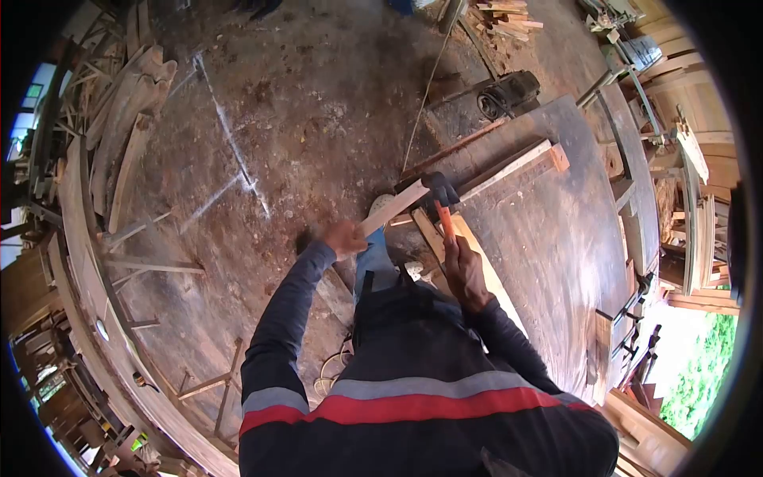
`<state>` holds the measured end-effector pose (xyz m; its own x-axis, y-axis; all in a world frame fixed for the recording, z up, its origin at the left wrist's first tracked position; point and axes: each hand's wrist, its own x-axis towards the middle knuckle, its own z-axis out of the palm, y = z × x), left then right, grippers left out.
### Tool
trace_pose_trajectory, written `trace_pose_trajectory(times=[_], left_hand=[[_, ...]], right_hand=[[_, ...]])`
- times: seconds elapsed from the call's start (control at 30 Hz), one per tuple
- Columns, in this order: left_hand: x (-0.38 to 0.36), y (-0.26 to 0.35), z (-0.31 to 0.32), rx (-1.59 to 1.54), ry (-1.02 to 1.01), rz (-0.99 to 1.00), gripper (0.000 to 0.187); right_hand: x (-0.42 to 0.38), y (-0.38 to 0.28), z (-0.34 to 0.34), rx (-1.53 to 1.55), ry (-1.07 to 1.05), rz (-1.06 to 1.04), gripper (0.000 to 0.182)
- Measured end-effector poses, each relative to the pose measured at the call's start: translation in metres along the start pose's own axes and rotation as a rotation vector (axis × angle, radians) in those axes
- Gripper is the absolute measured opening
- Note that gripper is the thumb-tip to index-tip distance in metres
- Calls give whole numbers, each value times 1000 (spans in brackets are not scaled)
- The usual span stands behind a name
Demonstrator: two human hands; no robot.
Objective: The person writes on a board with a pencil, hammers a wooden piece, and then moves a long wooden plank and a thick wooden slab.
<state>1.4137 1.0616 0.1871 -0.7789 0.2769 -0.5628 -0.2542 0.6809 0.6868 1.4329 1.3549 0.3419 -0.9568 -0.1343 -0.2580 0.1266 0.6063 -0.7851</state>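
Observation:
My left hand (344, 240) is closed around the near end of a short wooden piece (395, 206), which points up and to the right. In my right hand (466, 274) is a hammer (445, 219) with an orange handle and a dark head. The hammer head overlaps the far end of the wooden piece in this view. Just beyond it, a long wooden strip (509, 170) lies on the workbench (572, 246), with a small wood block (559, 157) at its far end. A pale board (478, 253) lies partly hidden behind my right hand.
A dark motor (513, 91) stands past the bench's far edge, and a cord (429, 87) runs across the floor. Stacked curved boards (131, 119) line the left side. Several clamps (632, 322) are at the right. Cut wood pieces (509, 16) are piled far off.

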Motion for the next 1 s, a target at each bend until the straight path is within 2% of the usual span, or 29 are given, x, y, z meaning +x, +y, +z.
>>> trace_pose_trajectory(times=[0.07,0.13,0.2,0.27,0.3,0.33,0.4,0.47,0.5,0.53,0.57,0.6,0.7,0.77,0.8,0.87,0.9,0.97,1.0], left_hand=[[3,-4,4,-11,2,-3,40],[-8,15,-8,-30,11,12,40],[-8,17,-16,-2,-2,27,37],[-10,18,-15,24,-16,41,34],[-7,17,-17,43,-39,17,37],[-5,17,-20,58,-61,-10,40],[-10,14,-16,26,-36,-12,38],[-7,15,-15,-7,11,2,37],[-6,15,-16,12,-37,-10,35],[-4,15,-17,35,-85,-20,32],[-6,14,-15,42,-85,-11,32],[-6,15,-17,18,-66,37,32],[-9,15,-18,-21,-64,47,32],[-9,18,-18,-24,-74,25,31],[-8,17,-16,-57,-75,29,29],[-6,20,-17,-70,-76,54,27],[-6,23,-20,3,-41,64,25],[-20,19,-9,73,-22,58,24],[-20,14,-2,-60,-20,11,23]], right_hand=[[-3,-10,-5,38,22,16,25],[-12,-26,-12,113,87,-58,23],[-5,2,-3,43,74,-80,22],[13,15,4,-143,-43,-43,22],[16,29,9,-159,-15,-164,21],[20,11,5,-159,-17,-178,21],[1,-21,-3,71,-11,-15,22],[-4,2,1,78,-6,-8,22],[3,32,11,-106,29,-163,25],[11,32,13,-290,67,-316,28],[16,32,8,118,14,239,36],[22,29,4,295,17,258,45],[14,24,-3,354,69,242,44],[7,30,5,312,176,47,42],[9,35,8,161,155,-5,39],[19,40,8,19,57,-8,38],[25,36,4,22,76,-23,38],[17,30,2,263,84,206,39],[13,37,-6,205,102,231,42]])
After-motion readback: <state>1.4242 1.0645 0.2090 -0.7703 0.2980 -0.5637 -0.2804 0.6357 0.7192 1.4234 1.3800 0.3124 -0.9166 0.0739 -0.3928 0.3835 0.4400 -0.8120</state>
